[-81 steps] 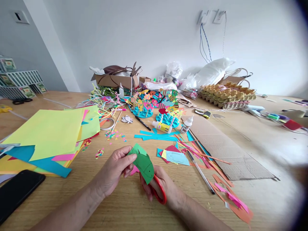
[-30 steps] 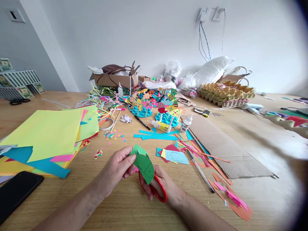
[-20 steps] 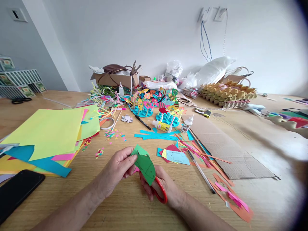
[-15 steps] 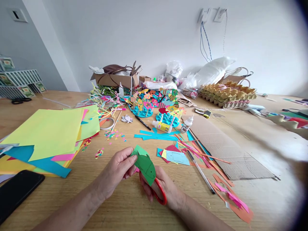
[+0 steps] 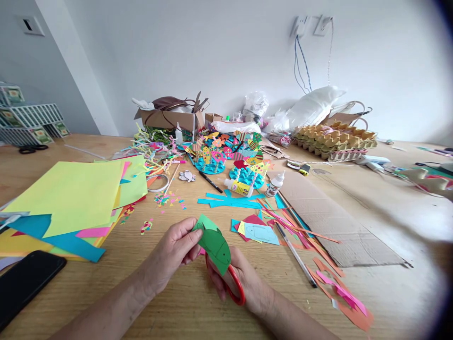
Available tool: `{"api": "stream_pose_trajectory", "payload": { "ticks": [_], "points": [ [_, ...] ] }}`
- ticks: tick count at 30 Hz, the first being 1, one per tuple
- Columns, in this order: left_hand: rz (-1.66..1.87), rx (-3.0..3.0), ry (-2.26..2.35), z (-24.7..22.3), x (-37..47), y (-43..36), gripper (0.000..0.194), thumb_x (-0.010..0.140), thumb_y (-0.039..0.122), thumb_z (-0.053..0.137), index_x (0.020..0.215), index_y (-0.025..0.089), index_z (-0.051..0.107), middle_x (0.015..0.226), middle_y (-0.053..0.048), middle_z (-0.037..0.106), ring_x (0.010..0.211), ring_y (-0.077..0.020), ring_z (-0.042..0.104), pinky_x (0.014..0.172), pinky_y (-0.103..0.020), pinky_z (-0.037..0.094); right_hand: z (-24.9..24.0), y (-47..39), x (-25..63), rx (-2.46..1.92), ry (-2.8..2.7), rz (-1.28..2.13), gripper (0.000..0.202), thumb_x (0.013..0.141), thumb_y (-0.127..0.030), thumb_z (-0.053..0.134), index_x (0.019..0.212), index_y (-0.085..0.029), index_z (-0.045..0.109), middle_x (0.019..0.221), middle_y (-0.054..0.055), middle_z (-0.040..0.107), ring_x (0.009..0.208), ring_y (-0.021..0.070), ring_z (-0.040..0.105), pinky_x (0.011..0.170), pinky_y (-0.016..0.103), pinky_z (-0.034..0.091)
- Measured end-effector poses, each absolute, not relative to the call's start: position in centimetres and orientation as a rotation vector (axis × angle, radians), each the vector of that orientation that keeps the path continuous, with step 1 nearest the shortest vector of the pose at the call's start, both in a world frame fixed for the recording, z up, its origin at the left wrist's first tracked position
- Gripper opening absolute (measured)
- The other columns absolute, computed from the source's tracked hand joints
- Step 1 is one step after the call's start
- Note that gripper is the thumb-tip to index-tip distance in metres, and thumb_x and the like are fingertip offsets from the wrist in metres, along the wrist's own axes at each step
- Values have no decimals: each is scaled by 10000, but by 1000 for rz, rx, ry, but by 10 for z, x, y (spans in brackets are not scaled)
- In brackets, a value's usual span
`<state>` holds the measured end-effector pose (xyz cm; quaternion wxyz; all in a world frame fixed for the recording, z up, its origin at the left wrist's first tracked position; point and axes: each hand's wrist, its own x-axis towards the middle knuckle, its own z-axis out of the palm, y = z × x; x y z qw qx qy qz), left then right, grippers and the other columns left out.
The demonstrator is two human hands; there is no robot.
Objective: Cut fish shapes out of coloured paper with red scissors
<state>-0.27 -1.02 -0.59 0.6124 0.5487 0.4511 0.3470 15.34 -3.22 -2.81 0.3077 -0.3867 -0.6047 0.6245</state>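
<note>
Green paper [image 5: 215,245] with a fish drawn on it in dark lines is pinched between the thumb and fingers of my left hand [image 5: 179,243]. My right hand [image 5: 244,276] is closed round the red handles of a pair of scissors [image 5: 238,285]. The paper lies over the scissors' blades and hides them. A bit of pink shows behind the paper, close to my left fingertips. Beyond my hands lie stacked small paper pieces, the top one a light blue card [image 5: 261,233] with a fish outline.
Yellow sheets [image 5: 67,193] and a black phone [image 5: 30,285] lie on the left. A pen [image 5: 296,255], paper scraps and a cardboard sheet [image 5: 339,226] are on the right. Glue bottles [image 5: 275,185], paper fish on blue bases [image 5: 210,166] and egg trays [image 5: 334,139] stand farther back.
The fish's head end of the green paper has shifted very slightly right and down. Both hands keep their holds and nearly the same places.
</note>
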Motion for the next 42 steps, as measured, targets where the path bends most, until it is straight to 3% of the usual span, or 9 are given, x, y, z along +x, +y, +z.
{"api": "stream_pose_trajectory", "payload": {
  "ticks": [10, 18, 24, 31, 42],
  "points": [
    [792, 1269, 1040, -7, -3, -10, 219, 831, 364, 449, 721, 178, 484, 486, 68, 411, 459, -76, 319, 431, -190, 210, -35, -32, 153, -949, -1572, 1657, 524, 773, -668, 406, 575, -183, 406, 361, -57, 400, 304, 59, 325, 332, 172, 253],
    [770, 1293, 1020, -4, -5, -9, 228, 838, 364, 434, 737, 169, 496, 501, 64, 426, 445, -68, 289, 424, -193, 196, -31, -31, 151, -931, -1508, 1707, 547, 714, -703, 463, 556, -186, 379, 377, -88, 326, 288, 45, 312, 314, 166, 230],
    [796, 1270, 1014, -2, -4, -10, 274, 827, 408, 452, 689, 174, 484, 496, 62, 411, 451, -77, 294, 428, -205, 191, -31, -32, 151, -911, -1538, 1677, 546, 741, -709, 408, 590, -185, 385, 388, -94, 309, 299, 41, 302, 321, 167, 227],
    [809, 1277, 1025, -1, -3, -9, 282, 819, 408, 462, 657, 178, 470, 464, 70, 388, 439, -77, 294, 424, -200, 186, -34, -31, 153, -1010, -1584, 1635, 486, 786, -609, 437, 555, -186, 385, 370, -71, 372, 305, 52, 336, 320, 162, 261],
    [809, 1281, 987, -3, -6, -7, 272, 823, 381, 459, 641, 179, 450, 465, 74, 382, 432, -68, 279, 408, -186, 186, -34, -32, 152, -1017, -1571, 1623, 516, 739, -656, 448, 544, -180, 410, 388, -65, 370, 305, 55, 337, 297, 159, 284]
  ]
}}
